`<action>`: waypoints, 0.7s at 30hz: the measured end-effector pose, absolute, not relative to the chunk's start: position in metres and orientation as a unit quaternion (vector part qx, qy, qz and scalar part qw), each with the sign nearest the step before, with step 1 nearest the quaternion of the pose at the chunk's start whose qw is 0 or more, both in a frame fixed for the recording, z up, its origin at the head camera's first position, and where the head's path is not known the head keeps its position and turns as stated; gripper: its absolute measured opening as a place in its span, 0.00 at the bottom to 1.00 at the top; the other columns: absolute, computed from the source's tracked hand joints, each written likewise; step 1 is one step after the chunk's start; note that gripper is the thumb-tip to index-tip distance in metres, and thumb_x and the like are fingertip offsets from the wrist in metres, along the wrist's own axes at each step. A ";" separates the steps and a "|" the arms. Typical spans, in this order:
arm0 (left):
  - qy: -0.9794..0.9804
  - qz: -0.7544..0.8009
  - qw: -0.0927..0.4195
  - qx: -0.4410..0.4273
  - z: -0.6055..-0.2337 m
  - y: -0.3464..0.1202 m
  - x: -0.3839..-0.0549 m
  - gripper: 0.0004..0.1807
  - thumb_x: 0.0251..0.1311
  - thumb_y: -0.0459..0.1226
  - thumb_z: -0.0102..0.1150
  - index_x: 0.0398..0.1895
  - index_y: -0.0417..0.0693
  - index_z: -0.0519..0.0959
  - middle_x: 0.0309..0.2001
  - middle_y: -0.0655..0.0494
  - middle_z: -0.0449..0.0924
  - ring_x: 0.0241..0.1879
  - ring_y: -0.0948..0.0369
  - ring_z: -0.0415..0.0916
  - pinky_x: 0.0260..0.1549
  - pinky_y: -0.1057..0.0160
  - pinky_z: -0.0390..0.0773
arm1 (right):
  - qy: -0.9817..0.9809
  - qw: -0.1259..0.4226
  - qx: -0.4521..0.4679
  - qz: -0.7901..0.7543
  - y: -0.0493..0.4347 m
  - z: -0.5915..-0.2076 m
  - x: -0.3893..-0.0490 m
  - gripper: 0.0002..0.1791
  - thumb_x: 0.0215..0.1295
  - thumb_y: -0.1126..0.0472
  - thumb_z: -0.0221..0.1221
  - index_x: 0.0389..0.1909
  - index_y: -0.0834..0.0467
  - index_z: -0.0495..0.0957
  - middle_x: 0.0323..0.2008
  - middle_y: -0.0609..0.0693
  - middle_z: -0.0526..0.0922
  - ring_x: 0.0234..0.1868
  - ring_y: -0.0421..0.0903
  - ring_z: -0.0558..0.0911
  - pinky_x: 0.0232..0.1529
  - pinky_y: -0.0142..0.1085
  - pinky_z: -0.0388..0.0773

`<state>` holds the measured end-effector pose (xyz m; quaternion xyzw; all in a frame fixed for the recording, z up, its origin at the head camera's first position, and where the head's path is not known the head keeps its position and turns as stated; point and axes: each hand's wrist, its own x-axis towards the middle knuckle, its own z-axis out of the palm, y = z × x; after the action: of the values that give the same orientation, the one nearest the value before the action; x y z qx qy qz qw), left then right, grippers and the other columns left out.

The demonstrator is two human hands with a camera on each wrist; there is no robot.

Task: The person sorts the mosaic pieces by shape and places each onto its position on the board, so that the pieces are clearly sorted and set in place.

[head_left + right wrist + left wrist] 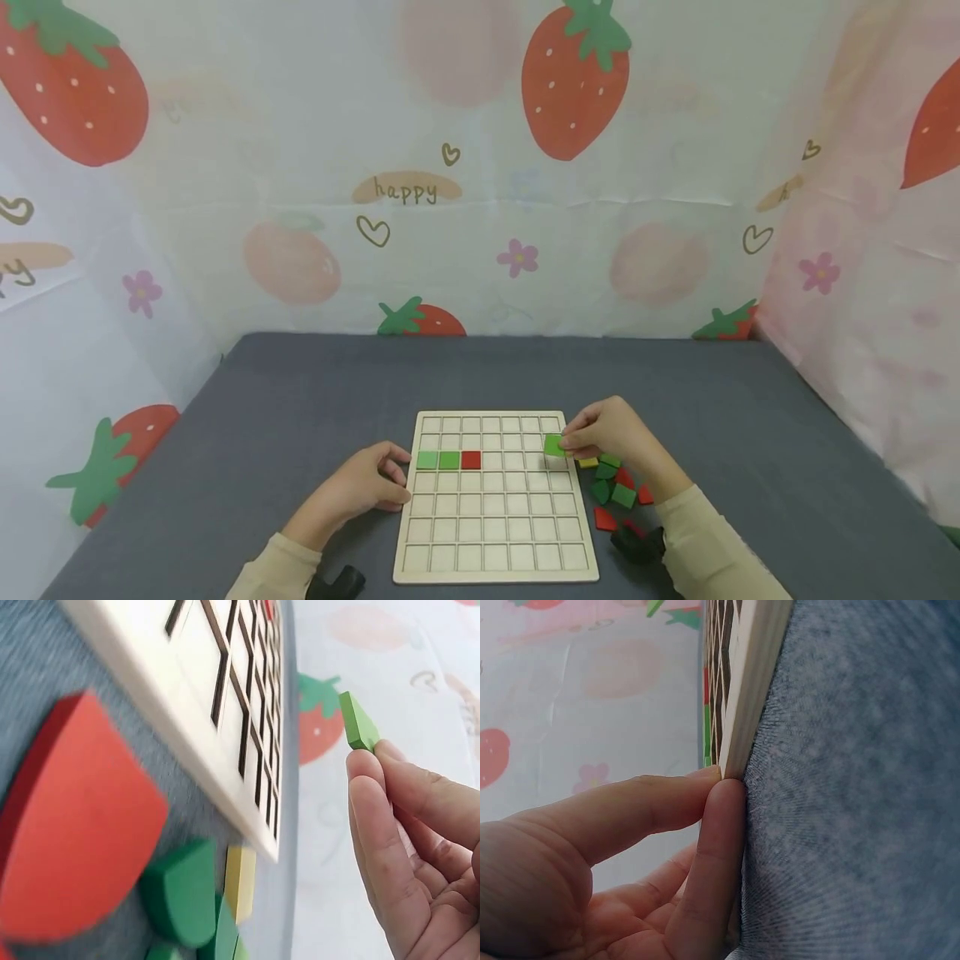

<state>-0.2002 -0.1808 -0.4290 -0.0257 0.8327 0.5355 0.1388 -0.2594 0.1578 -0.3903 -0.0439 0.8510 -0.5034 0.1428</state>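
A wooden grid board (480, 577) lies on the table. Two green square tiles (449, 460) and a red square tile (471, 460) sit side by side in one row at its left. My left hand (366, 479) is at the board's left edge, where thumb and a fingertip pinch the rim in the left wrist view. Between thumb and fingers of my right hand (611, 432) is a green tile (359, 722), held above the board's upper right part. Its lower portion is hidden by the fingertips.
Right of the board lies a loose pile of pieces: a large red piece with a curved side (82, 825), dark green pieces (184, 892), a yellow piece (241, 883) and several others. The grey table (300, 392) meets a printed curtain (322, 125) behind.
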 end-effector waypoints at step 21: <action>0.831 0.540 0.131 -0.019 -0.433 -0.181 -0.201 0.29 0.48 0.21 0.67 0.57 0.28 0.71 0.33 0.46 0.73 0.29 0.57 0.76 0.31 0.59 0.85 | 0.843 0.193 -0.068 -0.497 0.111 -0.391 -0.280 0.04 0.55 0.67 0.70 0.31 0.64 0.87 0.26 0.54 0.88 0.27 0.47 0.88 0.37 0.42 0.87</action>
<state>-0.2011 -0.1807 -0.4327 -0.0192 0.8311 0.5401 0.1312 -0.2803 0.1114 -0.3906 -0.0682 0.8432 -0.4972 0.1929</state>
